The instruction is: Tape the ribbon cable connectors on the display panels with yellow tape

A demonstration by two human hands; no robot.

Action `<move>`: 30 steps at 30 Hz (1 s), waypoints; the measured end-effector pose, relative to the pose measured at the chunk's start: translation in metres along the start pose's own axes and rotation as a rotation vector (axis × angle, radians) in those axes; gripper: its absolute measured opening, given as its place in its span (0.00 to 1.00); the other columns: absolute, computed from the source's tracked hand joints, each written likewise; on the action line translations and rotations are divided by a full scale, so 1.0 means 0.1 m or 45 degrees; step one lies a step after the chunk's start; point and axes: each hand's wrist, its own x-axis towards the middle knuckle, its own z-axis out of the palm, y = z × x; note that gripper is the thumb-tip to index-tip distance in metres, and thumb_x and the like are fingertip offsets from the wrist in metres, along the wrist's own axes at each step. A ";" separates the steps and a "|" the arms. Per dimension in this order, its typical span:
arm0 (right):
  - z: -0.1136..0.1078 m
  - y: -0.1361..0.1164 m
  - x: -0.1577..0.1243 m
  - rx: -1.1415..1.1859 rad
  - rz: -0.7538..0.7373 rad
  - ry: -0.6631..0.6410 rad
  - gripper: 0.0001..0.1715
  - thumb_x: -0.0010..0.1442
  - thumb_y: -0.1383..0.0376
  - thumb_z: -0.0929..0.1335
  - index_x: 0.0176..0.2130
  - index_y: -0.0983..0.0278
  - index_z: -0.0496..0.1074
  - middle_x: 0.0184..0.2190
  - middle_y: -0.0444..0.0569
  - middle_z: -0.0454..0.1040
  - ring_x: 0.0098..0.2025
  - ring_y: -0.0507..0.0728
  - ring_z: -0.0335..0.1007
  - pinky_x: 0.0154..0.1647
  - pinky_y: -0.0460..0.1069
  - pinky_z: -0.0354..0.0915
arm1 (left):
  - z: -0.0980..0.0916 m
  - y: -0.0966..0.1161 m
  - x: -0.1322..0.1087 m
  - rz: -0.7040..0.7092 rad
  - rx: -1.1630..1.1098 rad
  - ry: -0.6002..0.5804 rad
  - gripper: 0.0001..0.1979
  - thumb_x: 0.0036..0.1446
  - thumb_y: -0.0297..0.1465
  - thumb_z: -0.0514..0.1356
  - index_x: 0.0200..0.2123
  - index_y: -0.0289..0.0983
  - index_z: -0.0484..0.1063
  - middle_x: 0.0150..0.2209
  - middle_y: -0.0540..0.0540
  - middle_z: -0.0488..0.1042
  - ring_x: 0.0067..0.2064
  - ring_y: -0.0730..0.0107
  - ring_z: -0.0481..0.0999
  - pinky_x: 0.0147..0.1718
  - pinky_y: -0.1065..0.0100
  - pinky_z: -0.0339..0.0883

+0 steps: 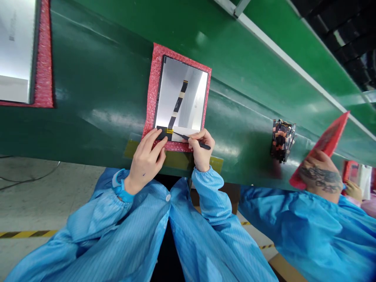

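Under both hands, a display panel [180,98] lies on pink bubble wrap [149,105]; the flat left hand [145,160] presses its black ribbon cable [163,133], the right hand [201,149] pinches black tweezers [188,137].

We see a factory line in bright, even light in 1 head-camera frame, the light seeming to fall from above. Long glare streaks cross the green conveyor belt [117,117], and a pale sheen washes over the silver back of the display panel [188,90]. Shadows stay soft, deepest under the belt's lower edge. We find the person's left hand [145,160], right hand [201,150] and tweezers [190,138] sharp, while the co-worker's hand [320,176] looks slightly softer. Wide-angle distortion bends the white belt rail [293,62] near the frame's edges, and a second panel [17,47] at upper left burns out nearly white.
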 end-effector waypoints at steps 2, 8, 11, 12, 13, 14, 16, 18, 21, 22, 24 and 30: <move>0.01 0.00 0.00 0.012 -0.013 -0.005 0.09 0.48 0.69 0.71 0.24 0.60 0.67 0.17 0.35 0.66 0.17 0.48 0.62 0.28 0.47 0.74 | 0.00 0.00 0.00 0.005 0.000 -0.004 0.21 0.62 0.20 0.55 0.57 0.34 0.71 0.61 0.33 0.70 0.65 0.50 0.68 0.62 0.47 0.68; 0.00 0.01 0.00 -0.060 -0.023 0.016 0.08 0.49 0.69 0.70 0.24 0.60 0.67 0.17 0.35 0.65 0.18 0.49 0.65 0.27 0.46 0.72 | 0.00 0.00 0.00 0.010 0.010 -0.007 0.20 0.61 0.20 0.56 0.57 0.34 0.71 0.61 0.32 0.70 0.65 0.50 0.68 0.62 0.47 0.68; -0.01 0.01 0.00 -0.085 -0.014 0.025 0.08 0.49 0.68 0.70 0.24 0.60 0.66 0.18 0.36 0.66 0.18 0.48 0.64 0.28 0.46 0.73 | 0.00 0.00 0.00 0.018 0.013 0.000 0.20 0.61 0.19 0.56 0.56 0.32 0.71 0.60 0.31 0.70 0.65 0.49 0.68 0.62 0.47 0.68; -0.01 0.00 0.00 -0.081 -0.012 0.025 0.08 0.48 0.69 0.70 0.24 0.60 0.66 0.18 0.36 0.66 0.18 0.48 0.63 0.28 0.47 0.73 | 0.00 0.00 0.00 0.018 0.014 0.000 0.20 0.61 0.19 0.56 0.56 0.33 0.71 0.60 0.32 0.70 0.65 0.50 0.68 0.62 0.47 0.68; -0.01 0.00 0.00 -0.072 -0.012 0.025 0.08 0.48 0.69 0.70 0.24 0.60 0.67 0.18 0.35 0.66 0.18 0.48 0.63 0.28 0.47 0.74 | 0.00 0.00 0.01 0.019 0.015 0.002 0.20 0.61 0.19 0.56 0.56 0.33 0.71 0.61 0.32 0.70 0.65 0.50 0.68 0.62 0.47 0.68; -0.01 0.00 0.00 -0.061 -0.014 0.025 0.08 0.48 0.69 0.70 0.24 0.60 0.67 0.18 0.35 0.67 0.18 0.48 0.62 0.29 0.47 0.74 | -0.01 0.00 0.01 0.020 0.018 0.004 0.20 0.61 0.19 0.56 0.56 0.33 0.71 0.61 0.32 0.70 0.65 0.50 0.68 0.62 0.47 0.68; -0.01 0.01 0.00 -0.046 -0.017 0.025 0.07 0.48 0.69 0.70 0.24 0.60 0.67 0.18 0.35 0.67 0.18 0.48 0.61 0.28 0.47 0.74 | -0.01 0.01 0.01 0.023 0.023 0.005 0.20 0.61 0.19 0.56 0.56 0.33 0.71 0.61 0.32 0.70 0.65 0.49 0.68 0.62 0.47 0.68; -0.02 0.02 0.01 -0.051 -0.016 0.026 0.07 0.48 0.69 0.70 0.24 0.60 0.67 0.18 0.35 0.66 0.17 0.47 0.61 0.28 0.47 0.73 | -0.01 0.01 0.02 0.022 0.027 0.007 0.20 0.61 0.20 0.56 0.56 0.34 0.70 0.60 0.32 0.70 0.64 0.49 0.68 0.62 0.47 0.68; -0.02 0.03 0.01 -0.068 -0.012 0.020 0.08 0.49 0.69 0.70 0.24 0.60 0.67 0.17 0.35 0.66 0.18 0.47 0.61 0.27 0.46 0.72 | -0.01 0.01 0.02 0.013 0.029 -0.009 0.20 0.61 0.21 0.56 0.57 0.35 0.70 0.61 0.33 0.70 0.65 0.49 0.68 0.61 0.46 0.68; -0.02 0.03 0.01 -0.069 -0.015 0.019 0.08 0.49 0.69 0.70 0.24 0.60 0.67 0.17 0.35 0.65 0.18 0.47 0.61 0.27 0.46 0.72 | -0.01 0.01 0.02 0.012 0.029 -0.016 0.20 0.61 0.21 0.56 0.57 0.34 0.70 0.61 0.32 0.70 0.65 0.48 0.67 0.61 0.46 0.68; -0.02 0.02 0.01 -0.068 -0.015 0.018 0.08 0.49 0.69 0.70 0.24 0.60 0.67 0.17 0.35 0.65 0.18 0.47 0.61 0.28 0.46 0.73 | -0.01 0.01 0.02 0.010 0.031 -0.036 0.20 0.61 0.22 0.57 0.57 0.33 0.69 0.61 0.32 0.69 0.66 0.47 0.66 0.62 0.46 0.67; -0.01 -0.01 0.01 -0.038 -0.004 0.012 0.07 0.48 0.69 0.70 0.24 0.60 0.67 0.17 0.35 0.65 0.17 0.47 0.61 0.29 0.47 0.75 | -0.04 0.02 0.03 0.087 0.087 -0.147 0.31 0.63 0.27 0.57 0.68 0.34 0.57 0.64 0.33 0.67 0.67 0.48 0.64 0.64 0.46 0.60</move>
